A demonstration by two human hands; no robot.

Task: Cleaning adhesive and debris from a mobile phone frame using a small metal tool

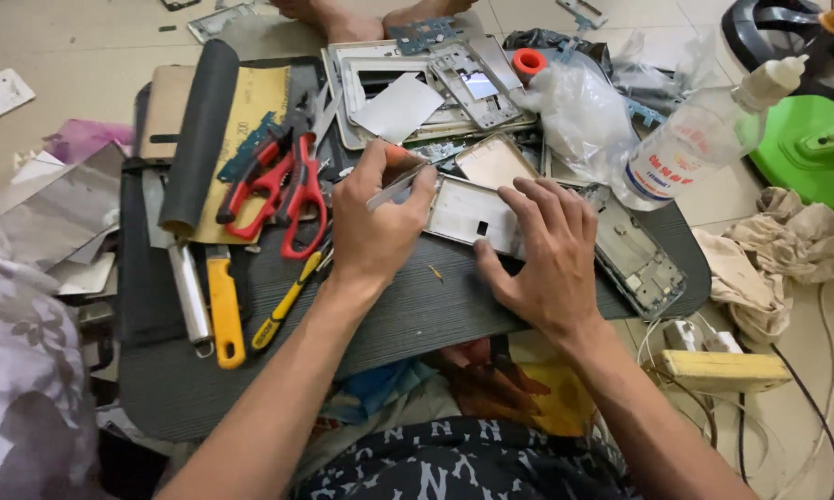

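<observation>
Silver metal, apparently a thin blade (400, 188), is pinched in the left hand (373, 222) at frame centre, while the right hand (537, 250) lies spread flat on a white phone frame (473, 215). Red scissors (292, 190) lie just left. A slip could gouge the frame or nick the bracing fingers (528, 199).

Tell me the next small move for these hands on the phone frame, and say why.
Probably slide the thin tool in the left hand further along the edge of the phone frame. Its tip sits at the frame's left end, and the right hand is spread flat on the frame, pinning it to the board.
</observation>
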